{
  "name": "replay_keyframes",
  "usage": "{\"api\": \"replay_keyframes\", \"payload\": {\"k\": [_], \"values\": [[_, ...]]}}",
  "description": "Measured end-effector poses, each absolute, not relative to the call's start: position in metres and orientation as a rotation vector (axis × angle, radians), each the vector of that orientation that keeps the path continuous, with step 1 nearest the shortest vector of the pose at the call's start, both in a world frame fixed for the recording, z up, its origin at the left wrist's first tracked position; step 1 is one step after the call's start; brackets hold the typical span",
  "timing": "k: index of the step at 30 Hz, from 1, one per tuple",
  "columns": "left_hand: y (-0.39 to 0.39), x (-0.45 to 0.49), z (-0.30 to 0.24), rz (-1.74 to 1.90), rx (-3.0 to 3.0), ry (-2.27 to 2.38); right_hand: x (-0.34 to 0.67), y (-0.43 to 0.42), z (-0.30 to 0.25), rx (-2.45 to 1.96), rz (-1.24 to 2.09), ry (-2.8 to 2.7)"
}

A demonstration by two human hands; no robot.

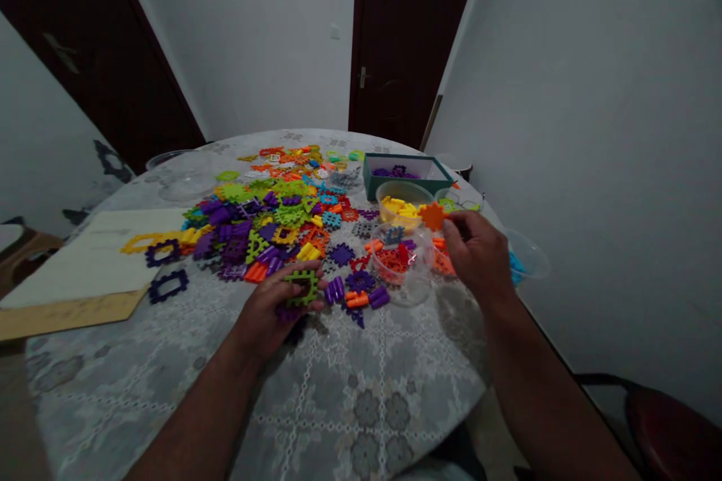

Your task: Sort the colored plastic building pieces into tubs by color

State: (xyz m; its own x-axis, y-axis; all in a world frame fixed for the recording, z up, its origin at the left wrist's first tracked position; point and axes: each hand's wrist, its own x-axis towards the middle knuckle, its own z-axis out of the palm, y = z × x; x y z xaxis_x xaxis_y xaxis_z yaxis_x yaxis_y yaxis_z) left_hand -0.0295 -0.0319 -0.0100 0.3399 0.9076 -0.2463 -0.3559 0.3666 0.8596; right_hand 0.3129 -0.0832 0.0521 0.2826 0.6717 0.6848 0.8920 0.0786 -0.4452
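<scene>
My left hand (276, 307), palm up near the front of the pile, holds a green square-frame building piece (303, 288); part of a purple piece shows under it. Pinched in the fingers of my right hand (477, 248) is an orange toothed building piece (432, 216), held above the tubs. Just left of it a round clear tub (398, 201) contains yellow pieces. A nearer clear tub (403, 263) has red pieces and a grey one. Orange pieces (443, 263) lie beneath my right hand, partly hidden by it. Purple and orange connector pieces (357, 299) sit between my hands.
A large mixed pile of pieces (253, 225) covers the table's middle left. Behind the tubs stands a green box (409, 174) with purple pieces. Blue pieces are in a clear tub (530, 255) at the right edge. Paper sheets (84, 248) lie left; a chair (671, 428) stands lower right.
</scene>
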Motion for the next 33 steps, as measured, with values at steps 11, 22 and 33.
{"api": "replay_keyframes", "payload": {"k": [11, 22, 33], "values": [[-0.035, -0.027, -0.011, 0.899, 0.726, 0.73, 0.316, -0.089, 0.04, -1.709, -0.412, -1.565], [-0.039, -0.027, -0.015, 0.842, 0.792, 0.628, 0.166, -0.084, 0.017, -1.03, 0.178, -2.362], [-0.041, -0.029, -0.003, 0.742, 0.848, 0.677, 0.213, -0.088, 0.031, -1.214, 0.06, -2.129]]}}
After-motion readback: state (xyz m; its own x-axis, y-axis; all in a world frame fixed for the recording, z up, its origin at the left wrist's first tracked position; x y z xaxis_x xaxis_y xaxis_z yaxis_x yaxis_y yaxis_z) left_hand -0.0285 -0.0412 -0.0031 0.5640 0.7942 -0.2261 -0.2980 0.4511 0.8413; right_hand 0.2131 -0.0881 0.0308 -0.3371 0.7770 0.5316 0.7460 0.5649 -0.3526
